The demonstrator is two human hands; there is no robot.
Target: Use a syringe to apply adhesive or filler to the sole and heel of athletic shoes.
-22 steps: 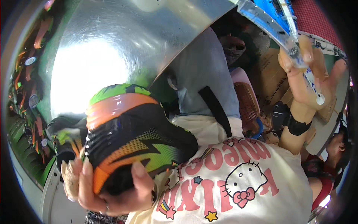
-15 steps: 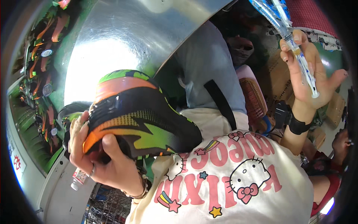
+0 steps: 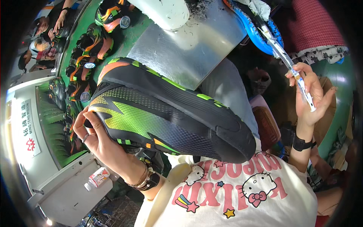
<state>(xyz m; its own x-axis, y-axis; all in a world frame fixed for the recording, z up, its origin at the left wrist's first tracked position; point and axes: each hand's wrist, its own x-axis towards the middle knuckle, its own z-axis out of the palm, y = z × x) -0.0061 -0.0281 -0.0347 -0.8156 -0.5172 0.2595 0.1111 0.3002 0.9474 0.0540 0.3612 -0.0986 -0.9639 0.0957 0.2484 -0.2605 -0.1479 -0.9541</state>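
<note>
My left hand (image 3: 96, 138) grips a black sports shoe (image 3: 166, 113) with green and orange lightning marks, held up close to the camera and turned side-on, toe toward the lower right. My right hand (image 3: 312, 100) is raised at the right and holds a long thin clear brush tool (image 3: 289, 62) between thumb and fingers, its tip pointing up toward a blue dish (image 3: 261, 32). A black band sits on the right wrist, and bracelets on the left wrist.
A shiny metal work plate (image 3: 189, 49) lies behind the shoe. Several similar shoes (image 3: 89, 45) ride on a green conveyor (image 3: 81, 75) at the left. Other people sit at the far upper left (image 3: 41, 41). A small white bottle (image 3: 96, 178) rests on a grey ledge.
My left hand has turned the shoe from toe-on to side-on and lifted it higher. My right hand with the brush tool has stayed raised at the right.
</note>
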